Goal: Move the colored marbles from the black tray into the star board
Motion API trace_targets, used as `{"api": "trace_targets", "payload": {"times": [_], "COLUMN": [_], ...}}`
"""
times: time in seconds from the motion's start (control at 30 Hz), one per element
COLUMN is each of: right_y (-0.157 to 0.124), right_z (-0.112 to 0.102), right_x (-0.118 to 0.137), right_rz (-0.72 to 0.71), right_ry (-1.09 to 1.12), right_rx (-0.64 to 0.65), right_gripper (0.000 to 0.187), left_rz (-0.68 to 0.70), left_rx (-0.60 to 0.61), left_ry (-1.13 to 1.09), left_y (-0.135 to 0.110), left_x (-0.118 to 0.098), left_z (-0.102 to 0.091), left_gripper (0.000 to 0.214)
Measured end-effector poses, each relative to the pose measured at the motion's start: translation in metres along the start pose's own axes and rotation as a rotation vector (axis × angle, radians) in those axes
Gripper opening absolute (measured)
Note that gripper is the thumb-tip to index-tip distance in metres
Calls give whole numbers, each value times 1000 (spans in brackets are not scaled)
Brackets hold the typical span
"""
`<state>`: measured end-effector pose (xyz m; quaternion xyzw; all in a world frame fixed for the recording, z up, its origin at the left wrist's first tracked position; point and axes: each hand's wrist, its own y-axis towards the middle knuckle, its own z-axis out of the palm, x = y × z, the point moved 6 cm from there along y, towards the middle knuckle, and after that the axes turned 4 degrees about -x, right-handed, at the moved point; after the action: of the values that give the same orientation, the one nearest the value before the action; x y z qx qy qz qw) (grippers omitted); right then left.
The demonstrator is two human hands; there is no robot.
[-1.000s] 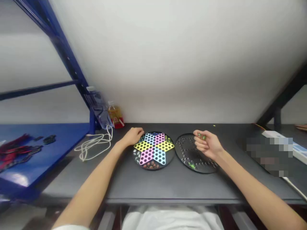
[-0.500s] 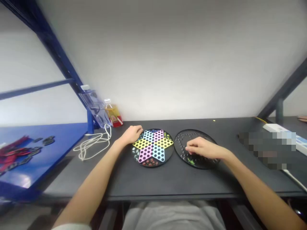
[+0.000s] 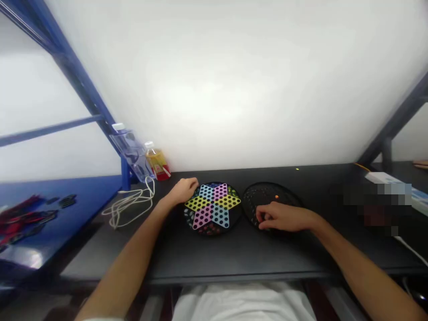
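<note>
A round Chinese-checkers board (image 3: pixel 213 206) with a star of yellow, pink and blue points lies on the black table (image 3: pixel 234 254). Marbles sit in its rim pockets. My left hand (image 3: pixel 183 191) rests on the board's far left edge, fingers curled over the rim. Right of it lies a round black plate (image 3: pixel 267 196) dotted with small holes, an orange marble (image 3: pixel 277 196) on it. My right hand (image 3: pixel 279 217) lies palm down on the plate's near side, fingers bent onto the surface; what is under them is hidden.
A coil of white cable (image 3: pixel 129 206) lies left of the board. A yellow-filled bottle (image 3: pixel 156 164) and a clear plastic holder (image 3: pixel 132 151) stand by the blue rack post. A blue shelf (image 3: pixel 36 214) with red items is at far left. A white box (image 3: pixel 397 187) sits far right.
My right hand came down from holding green marbles above the plate and now lies on its near edge. The green marbles near its front are out of sight. My left hand stayed put.
</note>
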<state>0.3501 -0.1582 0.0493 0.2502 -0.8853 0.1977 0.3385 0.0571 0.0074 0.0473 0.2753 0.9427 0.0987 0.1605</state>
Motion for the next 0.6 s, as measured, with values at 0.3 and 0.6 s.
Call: {"api": "trace_targets", "payload": {"times": [0.3,0.6], "right_y": [0,1], "right_z": [-31,-50], "right_x": [-10,-49], "right_rz": [-38,-97], "right_ry": [772,1443], "right_rx": [-461,-633], "right_gripper": [30,20], "left_rz": [-4,6], "left_rx": [5,-12], "left_ry": [13,3], "left_y": [0,1], "left_x": [0,3], "left_z": [-1,1], "left_gripper": [32,31]}}
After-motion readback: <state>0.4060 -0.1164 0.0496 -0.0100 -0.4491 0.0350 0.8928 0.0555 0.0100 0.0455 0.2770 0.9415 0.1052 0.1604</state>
